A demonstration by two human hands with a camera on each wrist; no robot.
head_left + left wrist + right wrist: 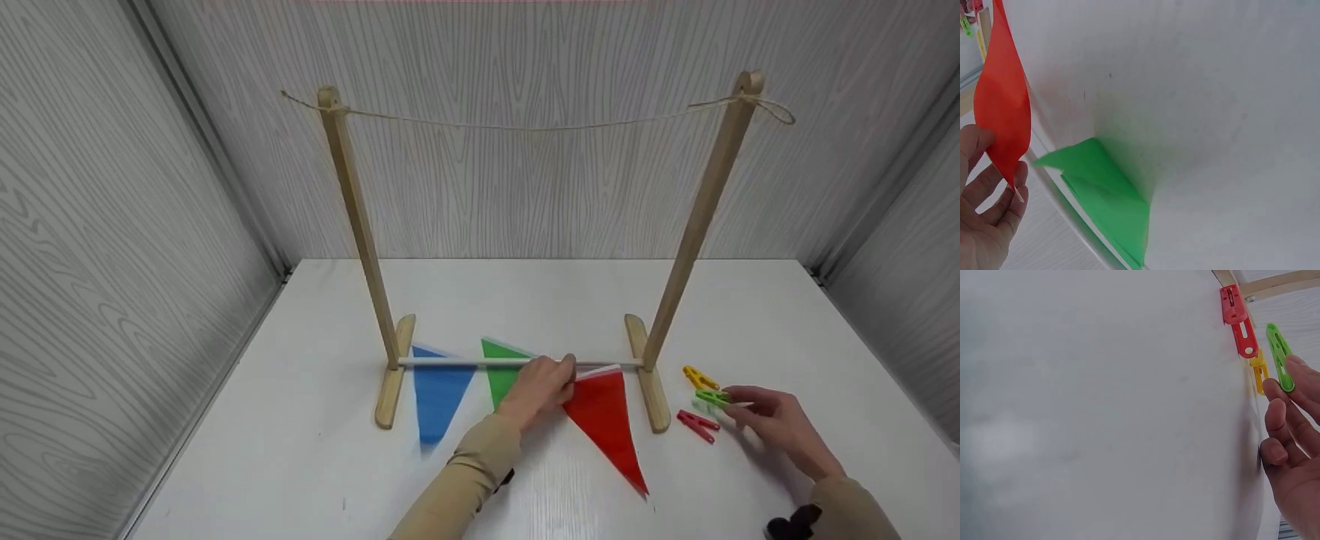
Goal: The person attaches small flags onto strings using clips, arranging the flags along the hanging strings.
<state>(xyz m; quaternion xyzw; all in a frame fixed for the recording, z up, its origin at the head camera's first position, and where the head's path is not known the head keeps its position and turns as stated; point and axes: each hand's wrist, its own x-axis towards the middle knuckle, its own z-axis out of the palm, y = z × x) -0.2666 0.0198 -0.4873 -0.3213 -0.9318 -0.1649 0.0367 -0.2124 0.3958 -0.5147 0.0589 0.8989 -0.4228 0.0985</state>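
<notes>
My left hand (538, 386) pinches the upper left corner of a red triangular flag (607, 416), whose tip points toward me. In the left wrist view the red flag (1004, 107) bends between thumb and fingers. Partly behind that hand lies a green flag (501, 375), and farther left a blue flag (441, 397); both run under the white rod (450, 361). At the right, my right hand (780, 424) pinches a green clothespin (711, 397) by one end between thumb and forefinger. A yellow clothespin (700, 377) lies just behind it and a red clothespin (697, 425) just in front.
Two wooden posts, the left post (356, 225) and the right post (701, 217), stand on flat feet joined by the white rod. A thin string (525, 129) sags slightly between their tops. Grained panels (510, 202) wall in the white table (300, 450) at back and sides.
</notes>
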